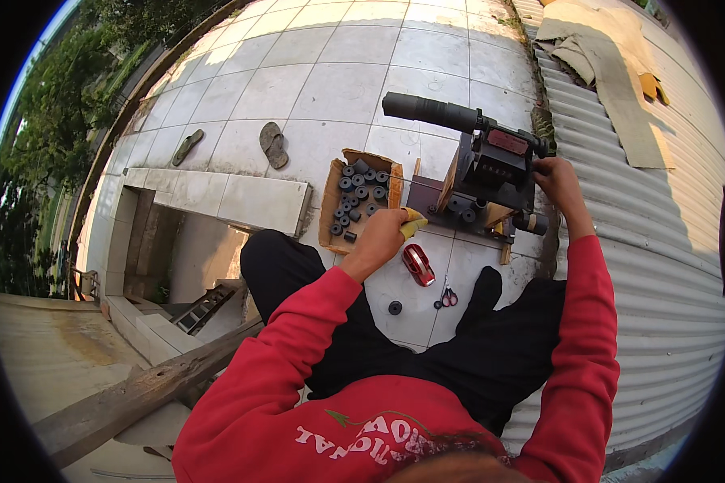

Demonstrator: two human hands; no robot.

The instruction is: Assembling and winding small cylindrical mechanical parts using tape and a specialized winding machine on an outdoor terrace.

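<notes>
My left hand [376, 243] is closed around a folded yellow cloth [413, 224], just right of a cardboard box [328, 211]. Small black cylindrical spools [362, 193] with centre holes fill much of that box. My right hand [559, 182] reaches to the right side of a black bench machine [501, 167]. Its fingers are bent together there; whatever they grip is hidden. The machine has a counter window, a long dark cylinder [431, 111] sticking out to the left, and a base plate. A thin line or rod runs from above the box toward the machine.
On the tiles before me lie a red-and-silver tool [418, 265], small scissors [449, 298] and a loose black spool [395, 307]. Two sandals [273, 146] lie farther off. Corrugated roofing [644, 266] borders the right; a walled opening with a ladder [205, 309] drops at left.
</notes>
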